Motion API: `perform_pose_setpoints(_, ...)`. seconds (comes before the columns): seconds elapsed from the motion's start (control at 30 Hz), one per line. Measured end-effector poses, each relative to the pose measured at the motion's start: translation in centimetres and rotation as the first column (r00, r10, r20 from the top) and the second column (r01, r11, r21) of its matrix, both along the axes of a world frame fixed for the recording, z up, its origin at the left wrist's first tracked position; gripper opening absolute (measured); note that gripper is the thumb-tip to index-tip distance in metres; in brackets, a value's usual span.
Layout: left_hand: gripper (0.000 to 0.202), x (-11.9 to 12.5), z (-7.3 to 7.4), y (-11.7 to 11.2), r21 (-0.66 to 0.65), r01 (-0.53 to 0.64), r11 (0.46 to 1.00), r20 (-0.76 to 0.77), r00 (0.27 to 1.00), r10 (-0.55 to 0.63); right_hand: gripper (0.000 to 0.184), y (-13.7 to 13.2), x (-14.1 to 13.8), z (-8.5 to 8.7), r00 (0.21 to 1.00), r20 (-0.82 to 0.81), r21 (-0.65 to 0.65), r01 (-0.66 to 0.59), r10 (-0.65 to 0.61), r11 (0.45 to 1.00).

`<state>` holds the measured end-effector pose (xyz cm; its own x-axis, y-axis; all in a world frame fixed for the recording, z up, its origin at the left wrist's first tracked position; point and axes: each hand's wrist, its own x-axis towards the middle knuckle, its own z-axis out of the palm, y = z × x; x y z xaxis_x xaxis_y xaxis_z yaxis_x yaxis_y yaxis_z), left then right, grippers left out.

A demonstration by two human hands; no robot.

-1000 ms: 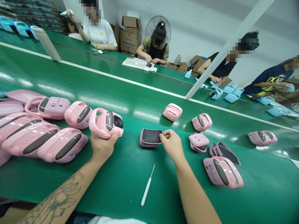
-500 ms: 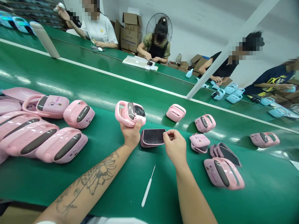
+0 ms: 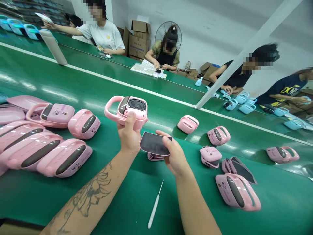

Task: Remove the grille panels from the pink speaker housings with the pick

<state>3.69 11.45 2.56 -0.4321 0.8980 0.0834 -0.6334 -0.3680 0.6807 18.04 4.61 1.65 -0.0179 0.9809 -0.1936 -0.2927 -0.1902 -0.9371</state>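
Gripped in my left hand (image 3: 128, 137) is a pink handled speaker (image 3: 133, 112), its round black cone bare and facing up. My right hand (image 3: 174, 153) pinches a thin speaker cover panel (image 3: 155, 143) by its right edge, with the dark side up. Directly below that panel lies a stack of similar panels (image 3: 156, 157), partly hidden by it. A white-handled awl (image 3: 154, 209) rests on the green bench, nearer to me, its thin metal tip pointing away.
Several pink speakers (image 3: 66, 158) crowd the left. On the right are another speaker (image 3: 237, 192), a panel pile (image 3: 210, 156) and dark-backed panels (image 3: 241, 168). A slanted white post (image 3: 220, 75) rises beyond. Co-workers (image 3: 168, 49) sit across the bench; a tall bottle (image 3: 53, 47) stands far left.
My right hand has lifted the top panel off the stack and moved it left. My left hand has turned the speaker, so its cone shows more fully.
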Motion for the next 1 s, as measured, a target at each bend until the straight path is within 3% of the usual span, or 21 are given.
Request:
perform_pose_setpoints(0.1, 0.064, -0.4, 0.8, 0.5, 0.038, -0.061, 0.997, -0.029, 0.998, 0.062, 0.077, 0.2, -1.1, 0.9, 0.94, -0.333, -0.086, -0.102, 0.068, 0.991)
perform_pose_setpoints(0.2, 0.068, -1.1, 1.3, 1.0, 0.062, -0.085, 0.994, -0.143, 0.985, 0.093, 0.067, 0.0, -2.5, 1.9, 0.849, -0.526, -0.166, -0.149, 0.04, 0.975)
perform_pose_setpoints(0.33, 0.071, -2.9, 2.0, 1.3, 0.045, 0.103, 0.994, -0.325, 0.942, -0.083, 0.061, -0.1, -3.0, 2.8, 0.773, -0.634, -0.191, -0.128, -0.023, 0.973)
perform_pose_setpoints(0.43, 0.072, -4.3, 2.3, 1.0, -0.025, 0.359, 0.933, -0.398, 0.853, -0.339, 0.064, 0.3, -2.0, 2.5, 0.816, -0.559, -0.099, 0.11, -0.146, 0.989)
perform_pose_setpoints(0.53, 0.078, -4.7, 2.5, 0.3, -0.127, 0.529, 0.839, -0.476, 0.71, -0.519, 0.066, 0.9, -0.9, 1.7, 0.866, -0.391, 0.024, 0.348, -0.312, 0.937)
perform_pose_setpoints(0.67, 0.091, -3.8, 3.0, -0.9, -0.204, 0.626, 0.752, -0.564, 0.553, -0.614, 0.08, 1.0, -0.3, 0.7, 0.937, -0.257, 0.103, 0.271, -0.237, 0.957)
perform_pose_setpoints(0.77, 0.095, -3.0, 3.5, -1.5, -0.237, 0.66, 0.713, -0.581, 0.492, -0.648, 0.082, 0.8, -0.5, 0.3, 0.974, -0.134, 0.157, 0.205, -0.185, 0.966)
perform_pose_setpoints(1.0, 0.079, -1.9, 2.8, -1.9, -0.243, 0.572, 0.783, -0.662, 0.492, -0.565, 0.089, 0.6, -1.3, 0.5, 0.979, 0.034, 0.181, 0.19, -0.199, 0.965)
